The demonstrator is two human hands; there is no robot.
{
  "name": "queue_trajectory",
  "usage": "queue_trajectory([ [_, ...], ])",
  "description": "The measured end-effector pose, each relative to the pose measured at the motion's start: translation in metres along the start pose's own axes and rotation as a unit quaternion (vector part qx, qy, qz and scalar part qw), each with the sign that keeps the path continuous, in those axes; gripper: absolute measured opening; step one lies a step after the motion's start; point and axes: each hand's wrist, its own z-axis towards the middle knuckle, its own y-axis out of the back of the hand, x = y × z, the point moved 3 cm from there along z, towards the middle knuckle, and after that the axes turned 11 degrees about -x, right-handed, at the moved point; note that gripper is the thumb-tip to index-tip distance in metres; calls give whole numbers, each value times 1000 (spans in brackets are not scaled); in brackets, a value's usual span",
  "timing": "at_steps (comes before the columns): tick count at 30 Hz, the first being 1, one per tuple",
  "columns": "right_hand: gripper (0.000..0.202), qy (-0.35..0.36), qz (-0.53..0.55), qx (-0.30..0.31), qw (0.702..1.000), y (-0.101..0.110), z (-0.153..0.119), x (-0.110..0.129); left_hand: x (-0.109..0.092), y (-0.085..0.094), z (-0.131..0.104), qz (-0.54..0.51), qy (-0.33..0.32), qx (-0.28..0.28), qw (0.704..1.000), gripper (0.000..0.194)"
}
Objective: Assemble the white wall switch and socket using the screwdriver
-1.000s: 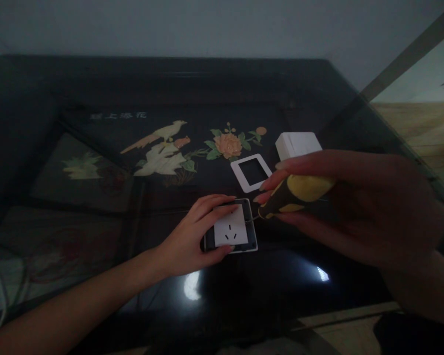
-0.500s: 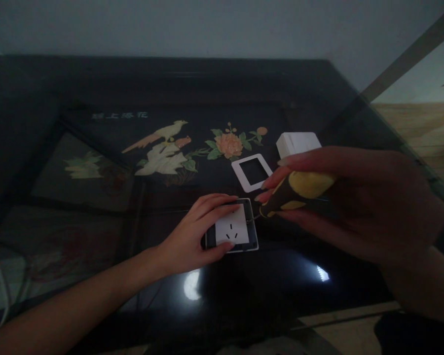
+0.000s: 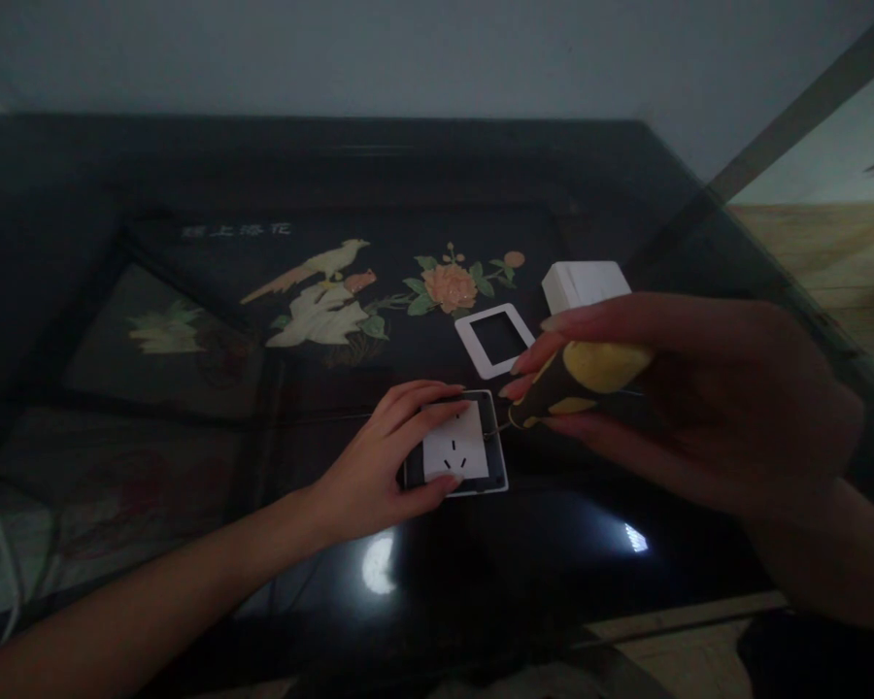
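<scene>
A screwdriver [image 3: 572, 381] — yellow-patched, tilted — meets white socket [image 3: 454, 449].

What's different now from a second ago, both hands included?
Very little: the back of the right hand has shifted slightly left in the picture. Nothing was picked up or let go. Unchanged: that hand grips the screwdriver, its shaft at the socket's right side; the left hand holds the socket; the white frame and box lie where they were.

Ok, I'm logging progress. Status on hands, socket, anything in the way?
Left hand holding socket, face up. Right hand gripping screwdriver, tip at socket's right side. Frame and box beyond, clear of socket.
</scene>
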Motion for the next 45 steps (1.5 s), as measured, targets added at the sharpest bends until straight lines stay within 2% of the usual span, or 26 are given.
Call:
queue_trajectory([
  [13,50,-10,-4,1,1000,1,1,3,-1,0,1,2,-16,4,1000,60],
  [18,48,18,-14,14,1000,-1,4,8,-2,-1,2,-1,-20,1,1000,61],
  [23,46,4,-3,-3,1000,-2,2,5,-1,0,1,4,-17,6,1000,60],
  [31,39,46,-33,-22,998,-3,3,7,-1,-1,-1,17,-23,-3,1000,61],
  [37,39,32,-27,-12,999,-5,2,7,-1,-1,-2,12,-18,3,1000,61],
  [43,42,24,-15,-40,999,-4,1,7,-1,-1,0,2,-15,2,1000,60],
  [45,41,24,-22,-31,999,-4,2,7,-1,-1,-1,1,-13,1,1000,60],
])
